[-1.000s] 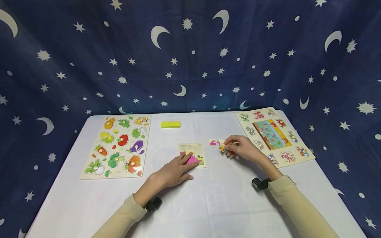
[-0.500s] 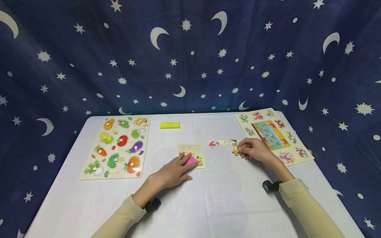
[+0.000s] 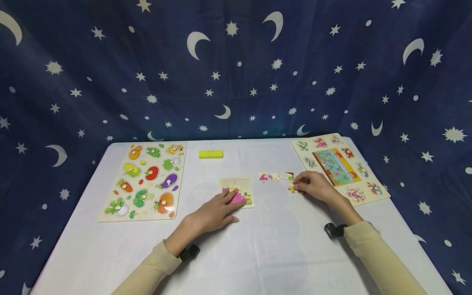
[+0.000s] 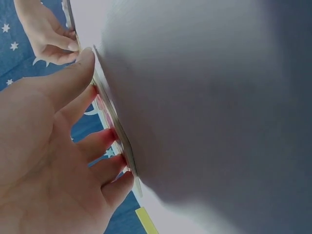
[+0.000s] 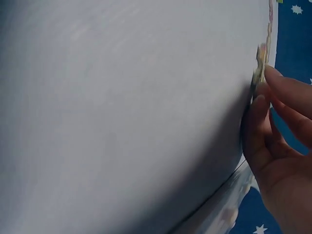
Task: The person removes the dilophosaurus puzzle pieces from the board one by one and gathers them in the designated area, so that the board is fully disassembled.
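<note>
In the head view, a small square wooden puzzle tray (image 3: 252,188) with a pink and green picture lies near the middle of the table. My left hand (image 3: 215,211) rests on it with fingers spread; the left wrist view shows these fingers (image 4: 100,144) against the tray's edge. To the tray's right, my right hand (image 3: 313,186) pinches a yellowish puzzle piece (image 3: 291,188), partly covered by the fingertips. Just above is a green and brown piece (image 3: 289,175). A pink piece (image 3: 263,177) and a pale piece (image 3: 275,177) lie side by side between tray and hand.
A vegetable puzzle board (image 3: 147,184) lies at the left. At the right, partly behind my right hand, is a sea-animal board (image 3: 337,168). A yellow-green block (image 3: 211,154) lies toward the back, before a starry blue cloth (image 3: 236,90).
My right hand has moved right with the yellowish piece, away from the pink and pale pieces, and the green and brown piece has come into view. My left hand has stayed on the tray.
</note>
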Tool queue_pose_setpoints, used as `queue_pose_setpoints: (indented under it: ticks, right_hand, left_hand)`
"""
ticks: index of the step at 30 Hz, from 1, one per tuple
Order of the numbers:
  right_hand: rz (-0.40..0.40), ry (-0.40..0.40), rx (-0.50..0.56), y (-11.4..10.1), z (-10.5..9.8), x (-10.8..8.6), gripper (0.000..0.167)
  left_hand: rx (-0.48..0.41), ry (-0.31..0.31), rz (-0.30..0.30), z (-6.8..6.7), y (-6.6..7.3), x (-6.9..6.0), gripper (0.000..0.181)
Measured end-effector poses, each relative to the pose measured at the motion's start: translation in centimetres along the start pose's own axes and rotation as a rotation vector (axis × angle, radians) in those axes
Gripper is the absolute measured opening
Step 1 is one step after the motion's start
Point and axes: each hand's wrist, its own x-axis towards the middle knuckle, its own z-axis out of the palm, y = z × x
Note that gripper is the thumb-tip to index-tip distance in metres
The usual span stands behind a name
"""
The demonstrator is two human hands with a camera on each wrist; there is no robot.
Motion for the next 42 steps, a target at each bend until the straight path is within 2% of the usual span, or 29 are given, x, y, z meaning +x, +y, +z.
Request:
queue_pose_setpoints:
  ticks: [2,5,13,20,30,37,42]
  right_hand:
    - [-0.037,0.026,-0.025,-0.2,0.3,0.1,0.007]
    - [-0.069,0.028,0.001,-1.1,0.8,0.4,0.007]
    - [-0.147,-0.087,0.091,-5.4,3.2,1.7,0.008]
    - [-0.231,-0.138,0.072,-8.1,5.5,3.7,0.009]
    - [-0.285,-0.197,0.098,-10.8,7.5,5.4,0.011]
    - [-0.288,-0.218,0.086,-11.6,8.3,6.2,0.011]
    - [-0.286,-0.236,0.065,-12.0,8.6,6.5,0.012]
  left_hand:
    - [-0.003,0.003,0.001,0.0,0.0,0.0,0.06]
    - [-0.011,-0.002,-0.004,0.0,0.0,-0.1,0.06]
    - [-0.016,-0.01,-0.028,-0.1,0.1,-0.1,0.06]
    - [-0.001,-0.015,-0.02,-0.1,0.4,0.1,0.059]
    - [0.031,-0.018,-0.015,-0.2,0.5,0.1,0.057]
    - [0.066,-0.006,0.001,-0.1,0.5,0.0,0.058]
    - [0.052,-0.023,-0.003,-0.1,1.1,0.2,0.061]
